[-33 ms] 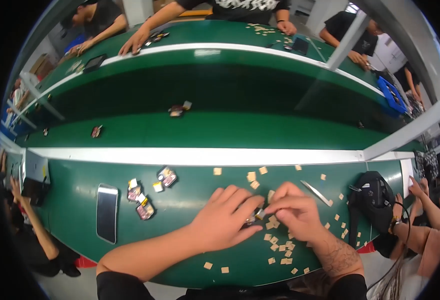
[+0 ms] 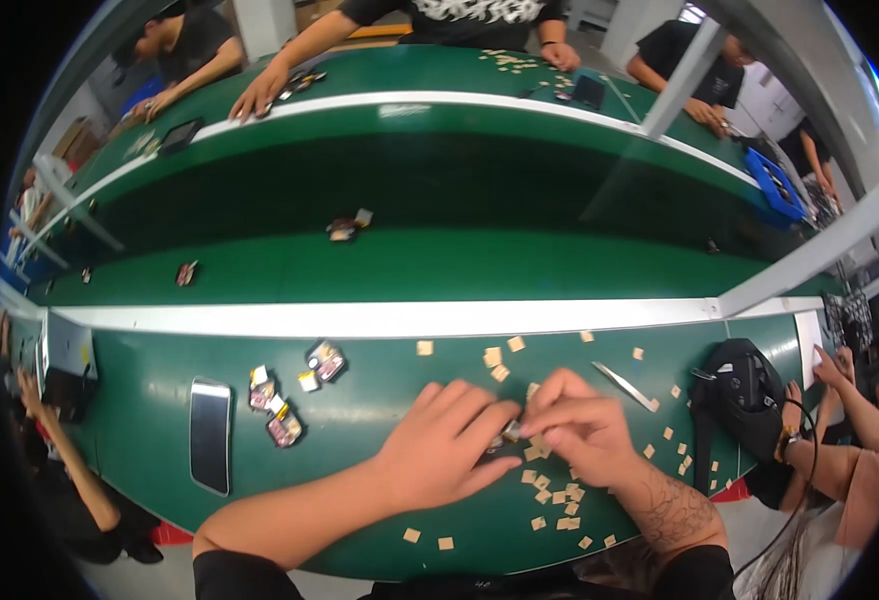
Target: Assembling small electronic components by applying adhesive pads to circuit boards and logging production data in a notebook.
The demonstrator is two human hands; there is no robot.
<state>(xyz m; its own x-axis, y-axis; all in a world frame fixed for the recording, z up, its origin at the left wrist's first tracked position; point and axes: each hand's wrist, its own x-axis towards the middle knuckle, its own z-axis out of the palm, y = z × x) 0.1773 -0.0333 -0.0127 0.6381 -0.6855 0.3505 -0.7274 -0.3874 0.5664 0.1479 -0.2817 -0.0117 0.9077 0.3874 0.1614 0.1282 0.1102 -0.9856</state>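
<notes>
A green worktable (image 2: 160, 400) with a slightly glossy top fills the lower half of the frame, its curved near edge running along the bottom. Right of centre, the left hand (image 2: 450, 437) curls thumb and fingers around a small part (image 2: 511, 432), mostly hidden, with a bright metallic end showing. The right hand (image 2: 582, 425) pinches at that end, thumb and forefinger drawn together.

Small tan squares (image 2: 569, 523) lie scattered around and below the right hand, with more toward the right and a few above. A slim silver tool (image 2: 626, 387) rests at a slant just beyond the right hand. Left of centre sit several small dark modules (image 2: 284, 428) with pale tabs, and farther left a phone (image 2: 211, 436) lies with its dark screen up. At the right a black bag (image 2: 748, 385) rests near a white sheet (image 2: 809, 345); at the left edge stands a grey box (image 2: 68, 350).

A white rail (image 2: 390, 318) crosses mid-frame. Beyond it runs a green strip (image 2: 460, 265) carrying a few more modules, then a second rail (image 2: 510, 108) and another green bench (image 2: 410, 70). People sit or stand working along the top and both sides. A blue bin (image 2: 775, 185) sits at upper right, beside pale metal posts (image 2: 690, 85).
</notes>
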